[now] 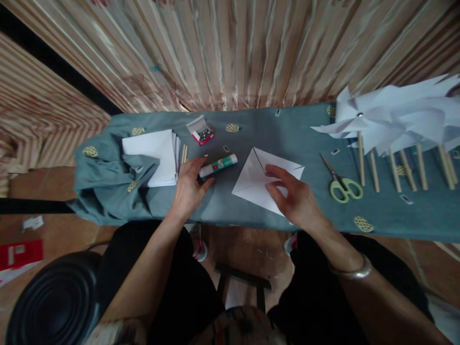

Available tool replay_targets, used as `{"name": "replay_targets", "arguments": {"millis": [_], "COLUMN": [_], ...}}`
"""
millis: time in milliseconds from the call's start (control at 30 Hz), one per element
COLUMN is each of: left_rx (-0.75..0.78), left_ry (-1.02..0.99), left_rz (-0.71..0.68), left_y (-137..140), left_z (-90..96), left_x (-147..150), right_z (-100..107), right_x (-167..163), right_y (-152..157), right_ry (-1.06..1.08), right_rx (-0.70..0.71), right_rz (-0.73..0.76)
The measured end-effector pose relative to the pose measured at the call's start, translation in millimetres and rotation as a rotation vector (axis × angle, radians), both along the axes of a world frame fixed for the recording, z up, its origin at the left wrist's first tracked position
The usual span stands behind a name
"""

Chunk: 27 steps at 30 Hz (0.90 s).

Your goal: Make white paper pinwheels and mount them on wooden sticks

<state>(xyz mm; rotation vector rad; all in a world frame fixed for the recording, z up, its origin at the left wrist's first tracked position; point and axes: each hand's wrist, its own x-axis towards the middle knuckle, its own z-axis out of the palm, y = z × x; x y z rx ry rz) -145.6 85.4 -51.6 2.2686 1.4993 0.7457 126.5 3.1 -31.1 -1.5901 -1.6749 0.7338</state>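
Note:
My left hand [189,184] has its thumb and fingers around the left end of a glue stick [223,164], which is white and green with a red mark and lies tilted just over the cloth. To the right, a square sheet of white paper [251,179] rests cornerwise, with cut or crease lines running in from its corners. Over its right half is my right hand [294,196], fingers bent and apart, holding nothing; whether the fingertips touch the sheet I cannot tell. Scissors [341,184] with green handles lie right of this hand, blades partly crossed and pointing away.
A stack of white paper [154,155] and thin wooden sticks [184,153] lie left. Behind stands an opened small box of metal pins [203,134]. Several white paper pinwheels [384,115] on sticks fill the right end. A striped curtain [244,52] hangs behind the cloth-covered table [266,129].

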Motion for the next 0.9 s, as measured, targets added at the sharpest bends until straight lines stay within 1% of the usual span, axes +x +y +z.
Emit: {"name": "replay_targets", "arguments": {"millis": [167, 367, 467, 600, 767, 833, 900], "left_rx": [-0.037, -0.052, -0.069, -0.075, -0.061, -0.026, 0.053], "left_ry": [-0.027, -0.059, -0.089, -0.119, -0.116, -0.098, -0.083], "left_rz": [0.039, 0.046, 0.044, 0.038, 0.055, 0.040, 0.001], "left_y": [0, -1, -3, -7, -7, -6, -8], "left_z": [0.0, 1.9, 1.7, 1.0, -1.2, -0.2, 2.8], "left_x": [-2, -3, -1, 0, -3, -4, -1], "right_z": [-12, -22, -22, -20, -17, -16, -14], "right_x": [-29, -44, -50, -56, -62, -60, -49], "right_y": [28, 48, 51, 54, 53, 52, 49], "right_ry": [0.102, 0.156, 0.213, 0.267, 0.266, 0.232, 0.188], "right_rx": [0.045, -0.015, -0.043, -0.045, -0.035, -0.013, 0.019], "right_rz": [0.093, 0.130, 0.148, 0.140, 0.149, 0.144, 0.105]}}
